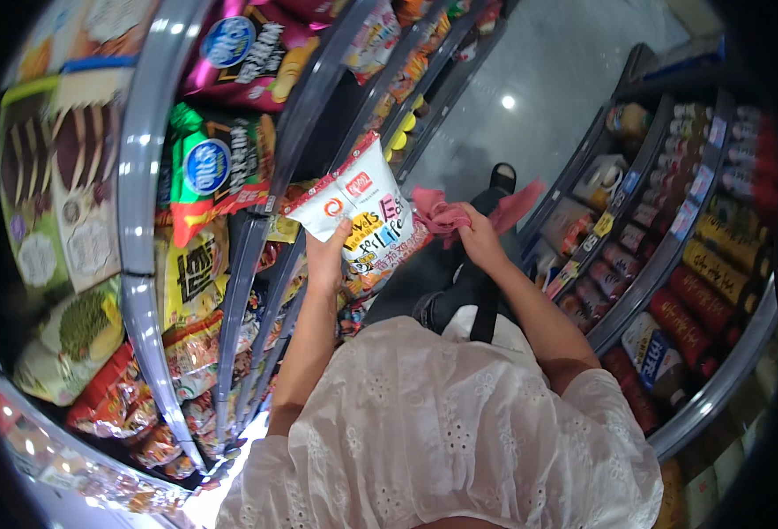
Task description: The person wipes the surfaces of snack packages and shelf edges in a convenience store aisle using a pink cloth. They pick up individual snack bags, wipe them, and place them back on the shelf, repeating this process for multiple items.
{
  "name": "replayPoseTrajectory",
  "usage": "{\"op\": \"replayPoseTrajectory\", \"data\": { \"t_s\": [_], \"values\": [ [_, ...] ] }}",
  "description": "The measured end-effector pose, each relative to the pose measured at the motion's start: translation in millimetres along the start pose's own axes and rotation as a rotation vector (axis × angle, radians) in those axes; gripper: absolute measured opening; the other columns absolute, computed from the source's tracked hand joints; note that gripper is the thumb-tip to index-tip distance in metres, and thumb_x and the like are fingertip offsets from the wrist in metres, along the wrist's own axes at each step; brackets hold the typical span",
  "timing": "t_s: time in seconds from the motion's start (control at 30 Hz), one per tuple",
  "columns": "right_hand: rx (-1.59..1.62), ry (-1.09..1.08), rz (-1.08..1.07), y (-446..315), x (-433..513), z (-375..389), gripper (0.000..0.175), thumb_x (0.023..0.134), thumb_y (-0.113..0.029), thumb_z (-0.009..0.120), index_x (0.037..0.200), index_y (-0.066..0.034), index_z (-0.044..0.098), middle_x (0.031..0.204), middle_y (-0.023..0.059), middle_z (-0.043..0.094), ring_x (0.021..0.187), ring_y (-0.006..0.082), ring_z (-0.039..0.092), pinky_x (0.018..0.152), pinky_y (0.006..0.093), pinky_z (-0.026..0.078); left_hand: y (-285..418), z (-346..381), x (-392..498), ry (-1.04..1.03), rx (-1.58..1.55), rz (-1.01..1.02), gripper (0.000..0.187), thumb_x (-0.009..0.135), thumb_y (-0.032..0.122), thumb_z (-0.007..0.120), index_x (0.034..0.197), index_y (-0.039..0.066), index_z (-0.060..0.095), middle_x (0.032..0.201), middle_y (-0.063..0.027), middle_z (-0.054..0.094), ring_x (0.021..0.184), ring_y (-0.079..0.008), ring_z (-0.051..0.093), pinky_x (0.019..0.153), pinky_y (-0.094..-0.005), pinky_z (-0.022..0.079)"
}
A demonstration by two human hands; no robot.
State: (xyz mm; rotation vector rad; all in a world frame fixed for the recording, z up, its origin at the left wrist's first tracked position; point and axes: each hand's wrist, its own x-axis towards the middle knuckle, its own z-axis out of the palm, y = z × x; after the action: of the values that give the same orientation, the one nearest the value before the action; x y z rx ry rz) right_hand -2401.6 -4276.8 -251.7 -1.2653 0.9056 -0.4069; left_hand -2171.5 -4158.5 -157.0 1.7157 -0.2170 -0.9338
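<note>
My left hand [328,254] grips a white and red printed snack bag [377,218] by its left side, thumb on the front. The bag is tilted, its printed face turned up towards me. My right hand [478,235] is closed around a crumpled pink cloth [440,213], and one end of the cloth hangs out past the knuckles. Part of the cloth meets the right edge of the bag, though I cannot tell whether it presses on it. The fingers of my left hand behind the bag are hidden.
At left stand shelves with clear plastic front rails [139,198]. They hold a green and red snack bag [215,168], a yellow packet [194,274] and a durian-printed bag [81,330]. Shelves at right carry red cans or tubes [683,324]. A grey floor [494,73] runs between.
</note>
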Motion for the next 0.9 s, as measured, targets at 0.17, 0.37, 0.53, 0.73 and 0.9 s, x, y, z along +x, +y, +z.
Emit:
{"op": "replayPoseTrajectory", "data": {
  "t_s": [0.17,0.37,0.53,0.73,0.9],
  "values": [
    [-0.059,0.204,0.090,89.1,-13.5,16.9,0.028,0.086,-0.006,0.048,0.112,-0.0033,0.058,0.101,0.0199,0.065,0.100,0.0350,0.062,0.084,0.0389,0.048,-13.3,3.3,43.3,0.009,-0.029,-0.102,0.051,0.090,0.014,0.063,0.132,-0.002,0.041,0.125,-0.0104,0.055,0.110,-0.0203,0.056,0.094,-0.0348,0.045],
    [0.128,0.273,0.377,181.3,-49.9,57.0,0.030,0.087,-0.007,0.048,0.116,-0.0035,0.057,0.101,0.0193,0.065,0.099,0.0346,0.062,0.086,0.0367,0.047,-17.8,-3.4,106.2,0.180,-0.136,0.065,0.050,0.095,0.031,0.055,0.132,-0.001,0.044,0.125,-0.0131,0.056,0.109,-0.0228,0.058,0.090,-0.0369,0.050],
    [0.126,0.159,0.510,209.0,-71.3,73.2,0.030,0.089,-0.006,0.050,0.117,-0.0031,0.058,0.104,0.0177,0.064,0.100,0.0305,0.062,0.087,0.0339,0.046,-4.7,-7.9,151.9,0.246,-0.224,0.197,0.045,0.098,0.030,0.051,0.129,-0.003,0.047,0.125,-0.0123,0.056,0.111,-0.0233,0.057,0.096,-0.0389,0.045],
    [0.106,0.186,0.475,207.1,-78.3,73.8,0.029,0.091,-0.009,0.052,0.118,-0.0014,0.057,0.106,0.0181,0.065,0.102,0.0305,0.063,0.087,0.0341,0.047,1.0,-2.2,187.7,0.227,-0.225,0.513,0.039,0.090,0.016,0.064,0.124,0.003,0.052,0.120,-0.0076,0.058,0.109,-0.0208,0.056,0.095,-0.0374,0.046],
    [0.076,0.164,0.489,209.5,-80.2,73.7,0.029,0.092,-0.012,0.053,0.119,-0.0017,0.057,0.105,0.0208,0.064,0.101,0.0334,0.062,0.086,0.0357,0.047,-3.8,10.0,203.2,0.453,-0.147,0.640,0.034,0.092,0.011,0.059,0.124,0.001,0.052,0.121,-0.0098,0.057,0.106,-0.0225,0.058,0.093,-0.0385,0.048]
  ]
}}
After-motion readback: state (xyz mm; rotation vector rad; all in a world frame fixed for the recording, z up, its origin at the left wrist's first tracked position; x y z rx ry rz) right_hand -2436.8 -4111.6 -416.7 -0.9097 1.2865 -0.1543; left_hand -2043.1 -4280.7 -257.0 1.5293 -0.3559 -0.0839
